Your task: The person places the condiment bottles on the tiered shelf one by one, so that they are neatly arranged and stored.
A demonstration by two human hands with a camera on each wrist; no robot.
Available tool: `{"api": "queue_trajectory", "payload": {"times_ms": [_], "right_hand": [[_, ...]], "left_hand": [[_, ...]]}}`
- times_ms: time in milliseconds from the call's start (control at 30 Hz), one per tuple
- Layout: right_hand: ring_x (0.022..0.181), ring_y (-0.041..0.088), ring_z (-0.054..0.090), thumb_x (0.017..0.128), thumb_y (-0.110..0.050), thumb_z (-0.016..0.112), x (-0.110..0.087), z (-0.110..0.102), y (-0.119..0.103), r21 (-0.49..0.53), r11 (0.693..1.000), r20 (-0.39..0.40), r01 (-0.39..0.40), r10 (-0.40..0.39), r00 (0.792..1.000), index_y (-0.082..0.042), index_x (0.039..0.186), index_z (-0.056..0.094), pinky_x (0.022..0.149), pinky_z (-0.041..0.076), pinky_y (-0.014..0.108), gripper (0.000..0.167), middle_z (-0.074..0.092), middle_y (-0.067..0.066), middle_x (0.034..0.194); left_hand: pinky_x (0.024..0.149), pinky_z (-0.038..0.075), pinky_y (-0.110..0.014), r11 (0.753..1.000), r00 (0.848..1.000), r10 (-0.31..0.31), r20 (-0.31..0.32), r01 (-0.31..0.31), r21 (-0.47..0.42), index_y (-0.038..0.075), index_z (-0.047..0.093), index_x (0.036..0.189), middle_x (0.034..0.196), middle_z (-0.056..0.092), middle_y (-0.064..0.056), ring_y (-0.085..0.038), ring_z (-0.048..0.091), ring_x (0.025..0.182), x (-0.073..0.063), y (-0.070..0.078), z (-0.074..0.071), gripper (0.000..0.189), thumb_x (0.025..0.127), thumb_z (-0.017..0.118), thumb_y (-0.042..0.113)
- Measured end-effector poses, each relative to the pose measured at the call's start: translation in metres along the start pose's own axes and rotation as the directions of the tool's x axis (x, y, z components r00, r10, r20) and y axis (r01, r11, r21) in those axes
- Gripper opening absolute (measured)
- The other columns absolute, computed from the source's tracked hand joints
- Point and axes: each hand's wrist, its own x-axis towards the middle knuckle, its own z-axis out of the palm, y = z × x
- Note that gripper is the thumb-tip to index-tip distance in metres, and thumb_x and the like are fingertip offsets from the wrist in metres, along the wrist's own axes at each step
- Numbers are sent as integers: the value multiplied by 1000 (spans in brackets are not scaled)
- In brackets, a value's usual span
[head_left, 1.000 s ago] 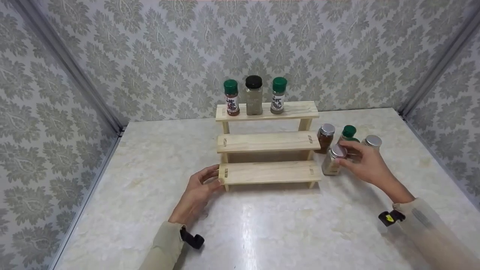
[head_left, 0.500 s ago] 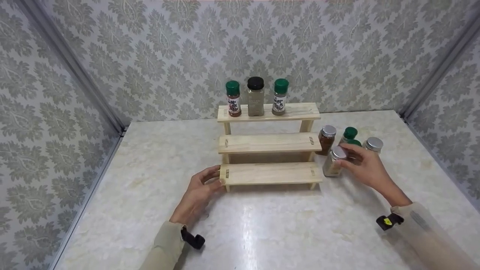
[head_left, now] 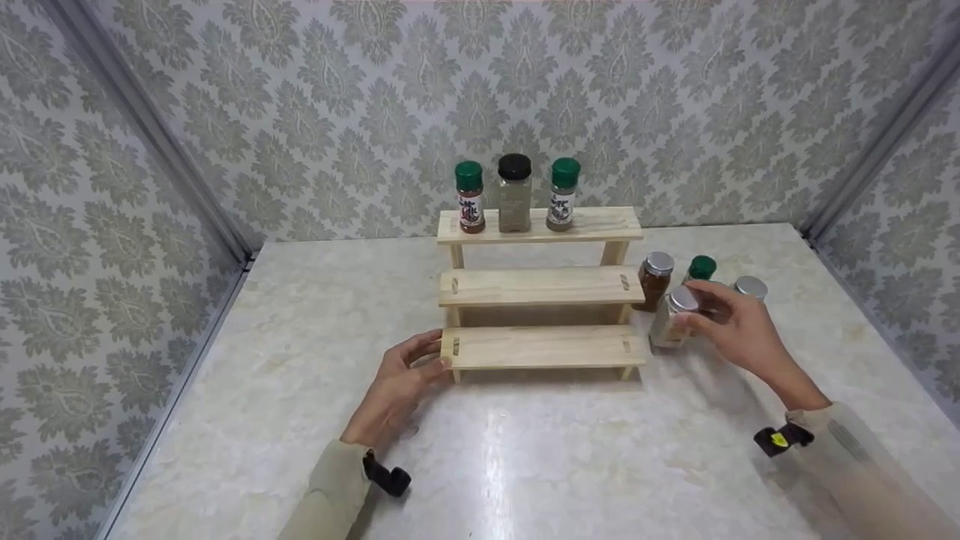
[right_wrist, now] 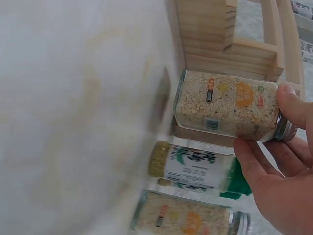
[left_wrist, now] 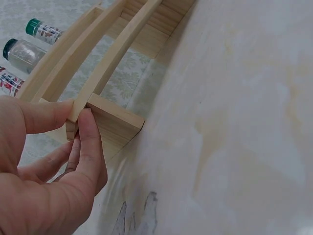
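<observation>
A three-tier wooden spice rack (head_left: pixel 540 348) stands on the table. My left hand (head_left: pixel 397 379) pinches the left end of its lowest shelf between thumb and fingers, as the left wrist view shows close up. To the right of the rack, my right hand (head_left: pixel 739 330) grips a glass spice jar (right_wrist: pixel 222 105) by its silver lid. Pale, coarse-grained seasoning fills this jar, and an orange label marks its side. The jar is close over the table, slightly tilted, beside the rack's lower right end.
On the top shelf stand a red-filled green-capped bottle (head_left: pixel 470 210), a black-lidded jar (head_left: pixel 514 204) and another green-capped bottle (head_left: pixel 562 208). Right of the rack are a brown-red jar (head_left: pixel 655 286), green-capped bottles (right_wrist: pixel 195 166) and a second pale-grained jar (right_wrist: pixel 178 215). Patterned walls enclose the table.
My right hand has raised the spice jar slightly from where it stood, now covering one of the green caps behind it. The left hand keeps its hold on the rack.
</observation>
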Motion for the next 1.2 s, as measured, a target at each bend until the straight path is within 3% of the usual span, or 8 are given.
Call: {"api": "queue_trajectory", "payload": {"times_ms": [167, 367, 533, 833, 1033, 1200], "right_hand": [[98, -18, 60, 97, -14, 80, 8, -9, -16, -19, 1000, -21, 19, -19, 1000, -1, 144, 65, 82, 50, 3, 50, 72, 25, 125], [101, -22, 57, 98, -21, 81, 22, -21, -37, -37, 999, -54, 21, -23, 998, -1, 143, 65, 86, 48, 0, 52, 70, 28, 131], [106, -18, 55, 100, -27, 78, 38, -32, -58, -53, 999, -61, 12, -16, 998, -4, 147, 63, 90, 47, 0, 54, 68, 25, 135], [126, 27, 67, 101, -29, 76, 62, -46, -95, -68, 998, -85, -4, -1, 996, -8, 150, 61, 92, 49, 5, 55, 67, 20, 140], [128, 38, 66, 101, -31, 77, 87, -40, -124, -32, 999, -67, 32, -34, 997, -8, 150, 61, 97, 55, 16, 57, 67, 21, 139], [129, 37, 66, 102, -29, 76, 104, -28, -140, -12, 999, -46, 44, -44, 998, -8, 150, 62, 106, 58, 32, 55, 67, 19, 138]], "left_hand": [[96, 61, -35, 1000, 1000, 8, -8, -8, 18, 6, 58, 152, 145, 58, -22, -29, 66, 122, 1, 1, -1, 55, 99, 72, 0], [95, 62, -33, 1000, 1000, 0, -12, 0, 21, 7, 58, 152, 146, 59, -20, -30, 65, 124, 2, 2, -2, 55, 99, 70, -2], [96, 62, -34, 1000, 1000, -3, -14, 3, 10, 6, 57, 152, 147, 58, -20, -31, 63, 128, 3, 1, -2, 55, 99, 69, -3], [96, 62, -35, 1000, 999, 19, 27, -19, 19, 0, 56, 152, 145, 59, -24, -29, 66, 123, 5, -2, 5, 56, 98, 69, -6], [98, 62, -38, 1000, 1000, 24, -4, -24, 20, 3, 58, 151, 145, 60, -22, -30, 65, 125, 4, 2, 3, 56, 97, 69, -7], [98, 62, -37, 999, 1000, 24, -11, -24, 27, 2, 57, 151, 144, 61, -22, -31, 65, 126, 2, 1, 0, 56, 97, 69, -6]]}}
